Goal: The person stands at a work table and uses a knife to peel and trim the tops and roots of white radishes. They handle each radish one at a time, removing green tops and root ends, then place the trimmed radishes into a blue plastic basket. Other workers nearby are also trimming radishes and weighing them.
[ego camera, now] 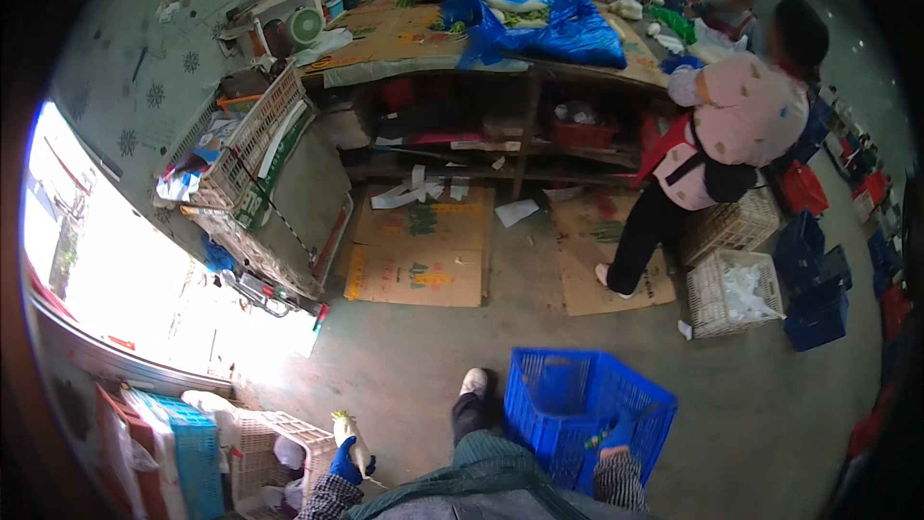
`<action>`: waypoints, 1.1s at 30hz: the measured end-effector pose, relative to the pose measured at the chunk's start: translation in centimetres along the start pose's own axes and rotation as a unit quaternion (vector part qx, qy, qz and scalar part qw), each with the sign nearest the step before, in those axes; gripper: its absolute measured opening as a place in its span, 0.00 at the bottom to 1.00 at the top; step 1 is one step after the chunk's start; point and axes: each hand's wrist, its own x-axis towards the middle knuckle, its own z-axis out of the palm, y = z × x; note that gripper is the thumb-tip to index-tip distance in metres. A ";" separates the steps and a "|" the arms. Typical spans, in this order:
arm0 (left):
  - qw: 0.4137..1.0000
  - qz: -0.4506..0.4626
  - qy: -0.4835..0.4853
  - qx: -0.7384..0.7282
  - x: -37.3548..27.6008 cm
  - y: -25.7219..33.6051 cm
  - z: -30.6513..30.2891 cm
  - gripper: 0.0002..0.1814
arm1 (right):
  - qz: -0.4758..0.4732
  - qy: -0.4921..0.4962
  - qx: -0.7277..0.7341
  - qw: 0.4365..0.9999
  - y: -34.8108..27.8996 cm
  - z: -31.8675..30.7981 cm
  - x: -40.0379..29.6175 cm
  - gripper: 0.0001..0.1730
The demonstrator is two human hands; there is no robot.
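Observation:
My left hand [348,461], in a blue glove, is closed around a white radish [349,436] with a trimmed green top, tilted beside a pale plastic crate at the lower left. Also in a blue glove, my right hand [615,435] is over the near right part of a blue plastic crate [534,440]. A small green and yellow object [595,441] shows at its fingers; whether the hand grips it or the crate is unclear. More white radishes [516,4] lie on a blue plastic sheet [577,36] on the far workbench.
A person [743,115] in a pale patterned top stands at the right of the cardboard-covered workbench [390,36]. Others are behind it. Cardboard sheets [419,253] lie on the floor. White crates [729,296] and dark blue crates [816,310] stand right; more crates [195,458] stand lower left.

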 end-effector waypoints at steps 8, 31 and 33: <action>0.994 0.049 0.050 -0.080 -1.1 11.7 3.9 0.39 | -0.046 -0.060 -0.004 0.997 -13.7 28.1 0.0 0.36; 0.991 0.035 -0.116 0.063 12.9 46.3 19.6 0.23 | 0.146 -0.041 -0.254 0.955 -6.4 48.8 1.8 0.21; 0.994 0.040 -0.068 0.074 12.9 47.3 21.3 0.24 | 0.130 -0.052 -0.280 0.950 -6.9 50.5 0.9 0.21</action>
